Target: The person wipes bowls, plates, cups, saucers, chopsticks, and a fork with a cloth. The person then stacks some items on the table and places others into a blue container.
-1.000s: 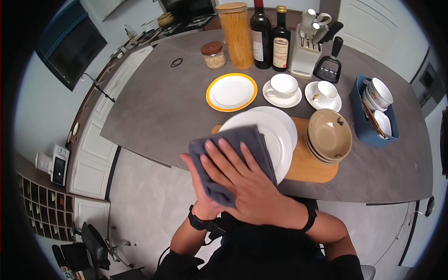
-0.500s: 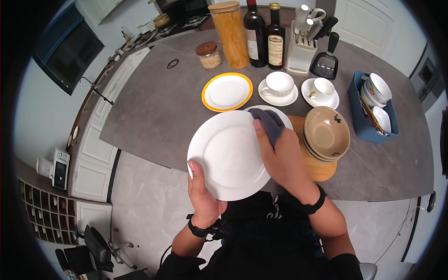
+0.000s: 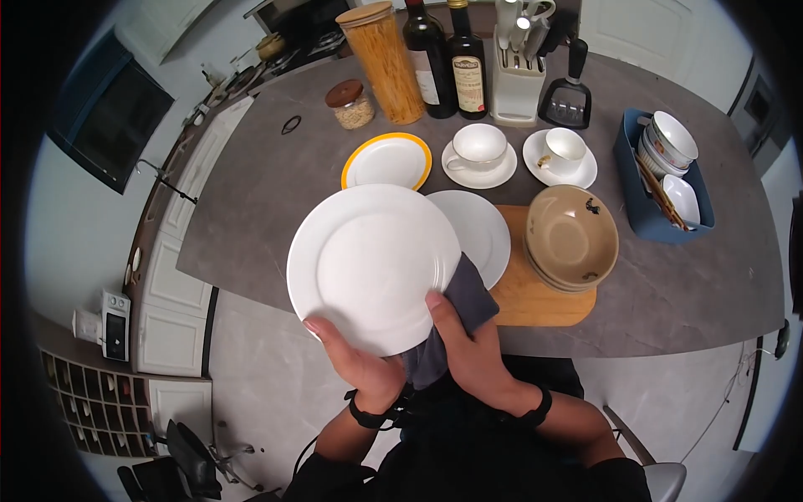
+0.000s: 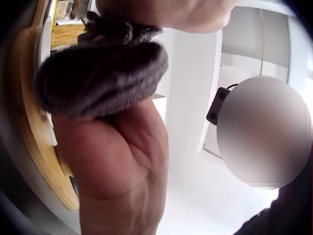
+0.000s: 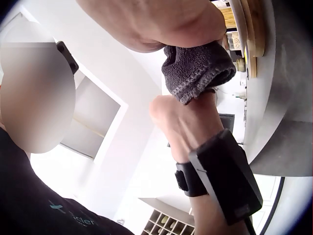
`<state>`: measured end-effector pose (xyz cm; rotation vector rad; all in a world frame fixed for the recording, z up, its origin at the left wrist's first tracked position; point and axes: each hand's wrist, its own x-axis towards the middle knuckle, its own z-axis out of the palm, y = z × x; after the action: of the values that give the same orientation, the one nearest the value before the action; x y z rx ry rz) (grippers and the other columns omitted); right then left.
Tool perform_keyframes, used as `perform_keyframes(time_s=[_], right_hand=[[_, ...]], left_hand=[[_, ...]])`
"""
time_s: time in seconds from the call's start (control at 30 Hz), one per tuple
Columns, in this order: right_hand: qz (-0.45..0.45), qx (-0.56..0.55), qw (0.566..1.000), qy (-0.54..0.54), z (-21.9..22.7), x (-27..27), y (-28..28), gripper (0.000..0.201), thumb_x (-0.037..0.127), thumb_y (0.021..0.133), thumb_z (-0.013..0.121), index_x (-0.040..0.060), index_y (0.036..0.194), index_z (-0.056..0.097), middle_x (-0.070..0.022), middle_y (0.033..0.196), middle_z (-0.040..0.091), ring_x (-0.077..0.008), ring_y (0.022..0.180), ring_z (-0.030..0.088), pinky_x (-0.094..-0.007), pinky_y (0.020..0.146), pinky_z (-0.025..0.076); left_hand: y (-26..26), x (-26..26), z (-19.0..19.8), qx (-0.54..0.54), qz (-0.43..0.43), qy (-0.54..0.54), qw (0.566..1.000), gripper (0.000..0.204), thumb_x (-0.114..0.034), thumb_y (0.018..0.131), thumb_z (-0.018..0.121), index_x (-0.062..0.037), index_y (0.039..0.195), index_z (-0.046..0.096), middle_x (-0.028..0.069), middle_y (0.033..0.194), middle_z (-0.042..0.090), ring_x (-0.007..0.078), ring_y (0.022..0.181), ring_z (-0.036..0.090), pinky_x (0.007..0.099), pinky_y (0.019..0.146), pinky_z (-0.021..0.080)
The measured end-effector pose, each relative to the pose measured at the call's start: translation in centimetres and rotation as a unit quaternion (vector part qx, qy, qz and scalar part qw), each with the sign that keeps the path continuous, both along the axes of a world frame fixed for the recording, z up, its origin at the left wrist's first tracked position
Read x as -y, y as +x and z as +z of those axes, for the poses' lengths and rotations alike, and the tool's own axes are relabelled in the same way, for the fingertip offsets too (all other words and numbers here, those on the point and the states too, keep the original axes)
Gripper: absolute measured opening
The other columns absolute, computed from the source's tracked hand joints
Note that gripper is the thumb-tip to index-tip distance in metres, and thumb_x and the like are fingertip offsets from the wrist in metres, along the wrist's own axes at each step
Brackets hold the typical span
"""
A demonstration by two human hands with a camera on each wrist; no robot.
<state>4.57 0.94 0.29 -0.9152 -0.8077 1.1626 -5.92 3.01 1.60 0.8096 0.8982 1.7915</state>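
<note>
A white plate [image 3: 376, 259] is tilted up in front of me, over the table's near edge. My left hand [image 3: 361, 366] grips its lower left, thumb over the rim and fingers hidden behind. At the lower right, my right hand [image 3: 481, 361] pinches a dark grey cloth [image 3: 470, 297] around the rim, its thumb on the plate's face. The cloth hangs below the plate between both hands; the right wrist view shows its folded, stitched edge [image 5: 195, 85]. Behind the held plate, another white plate [image 3: 483, 234] lies partly over the wooden board [image 3: 548, 311].
Stacked tan bowls [image 3: 573, 230] stand on the board. Farther back are a yellow-rimmed plate [image 3: 387, 163] and two cups [image 3: 479, 146] on saucers. A blue bin [image 3: 665, 222] of bowls stands right; bottles [image 3: 468, 75], a pasta jar [image 3: 385, 67] and a knife block [image 3: 517, 92] line the back.
The cloth has gone from covering the plate's face to its right rim, then down to the lower right. Both hands and the plate have shifted left. The left thumb now shows on the rim.
</note>
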Motion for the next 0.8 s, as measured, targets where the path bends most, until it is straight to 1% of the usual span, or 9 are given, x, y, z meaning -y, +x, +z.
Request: perform_keyframes(time_s=[0.07,0.2,0.27,0.3,0.43,0.47,0.53,0.67,0.8], right_hand=[[0.007,0.009,1.000,-0.001,-0.3,0.0,1.2,0.035,0.015,0.104,0.059,-0.0056,0.132,0.054,-0.0098,0.120,0.064,-0.0158,0.110,0.058,-0.0323,0.096,0.047],[-0.051,0.137,0.988,0.044,0.7,0.1,4.8,0.033,0.010,0.102,0.061,-0.0066,0.129,0.055,-0.0128,0.111,0.066,-0.0158,0.099,0.060,-0.0335,0.089,0.050],[0.042,0.214,0.975,0.032,1.3,0.5,6.2,0.034,0.012,0.101,0.062,-0.0071,0.128,0.055,-0.0148,0.105,0.067,-0.0164,0.097,0.061,-0.0331,0.087,0.050],[0.071,0.232,0.970,0.006,1.8,0.8,6.5,0.035,0.013,0.100,0.063,-0.0064,0.128,0.055,-0.0159,0.102,0.067,-0.0176,0.094,0.062,-0.0331,0.085,0.050],[0.101,0.220,0.970,-0.019,2.1,1.3,6.2,0.038,0.013,0.101,0.061,-0.0062,0.133,0.052,-0.0184,0.105,0.067,-0.0211,0.096,0.063,-0.0355,0.088,0.050],[0.098,0.219,0.971,-0.020,1.4,1.3,5.7,0.038,0.013,0.101,0.061,-0.0062,0.133,0.052,-0.0184,0.105,0.067,-0.0211,0.096,0.063,-0.0355,0.088,0.050],[-0.064,0.242,0.964,0.085,-0.2,0.9,4.3,0.035,0.010,0.102,0.059,-0.0069,0.132,0.052,-0.0186,0.105,0.067,-0.0227,0.099,0.064,-0.0362,0.088,0.049],[-0.059,0.137,0.988,0.049,-1.3,2.0,2.1,0.031,0.011,0.104,0.055,-0.0064,0.129,0.054,-0.0191,0.107,0.067,-0.0243,0.104,0.064,-0.0373,0.088,0.049],[0.227,0.206,0.952,-0.015,-2.6,4.8,0.5,0.041,0.029,0.103,0.058,-0.0065,0.124,0.056,-0.0222,0.092,0.070,-0.0343,0.083,0.071,-0.0408,0.076,0.053]], left_hand=[[-1.3,0.1,-0.5,0.001,-0.022,0.001,1.000,0.070,-0.054,0.106,0.042,-0.0029,0.153,0.033,0.0158,0.147,0.048,0.0282,0.133,0.051,0.0417,0.110,0.043],[-7.0,-2.0,0.5,-0.147,-0.096,0.073,0.982,0.061,-0.038,0.097,0.064,0.0055,0.138,0.051,0.0132,0.125,0.064,0.0184,0.112,0.061,0.0322,0.098,0.047],[-10.3,-2.7,1.1,-0.314,-0.262,-0.049,0.911,0.063,-0.040,0.100,0.057,0.0054,0.142,0.045,0.0150,0.128,0.062,0.0224,0.117,0.061,0.0352,0.100,0.047],[-10.1,-2.2,1.7,-0.355,-0.221,-0.114,0.901,0.055,-0.033,0.098,0.063,0.0055,0.135,0.052,0.0125,0.118,0.067,0.0196,0.109,0.063,0.0332,0.096,0.048],[-8.3,-2.7,2.7,-0.280,-0.270,-0.153,0.908,0.052,-0.030,0.097,0.070,0.0056,0.130,0.053,0.0160,0.112,0.068,0.0208,0.098,0.068,0.0321,0.086,0.055],[-7.3,-2.4,2.0,-0.262,-0.202,-0.175,0.927,0.055,-0.033,0.097,0.070,0.0059,0.131,0.051,0.0172,0.113,0.068,0.0216,0.097,0.069,0.0323,0.083,0.056],[-5.4,-2.2,1.4,-0.243,-0.136,-0.194,0.941,0.058,-0.037,0.097,0.070,0.0062,0.132,0.050,0.0184,0.114,0.068,0.0223,0.096,0.070,0.0325,0.081,0.058],[-3.5,-2.6,0.5,-0.192,-0.104,-0.141,0.966,0.060,-0.041,0.100,0.065,0.0061,0.134,0.048,0.0196,0.118,0.065,0.0243,0.100,0.070,0.0352,0.084,0.059],[-0.9,-4.1,1.4,-0.081,-0.035,-0.087,0.992,0.055,-0.040,0.103,0.059,0.0052,0.133,0.050,0.0158,0.109,0.069,0.0213,0.090,0.070,0.0322,0.072,0.058]])
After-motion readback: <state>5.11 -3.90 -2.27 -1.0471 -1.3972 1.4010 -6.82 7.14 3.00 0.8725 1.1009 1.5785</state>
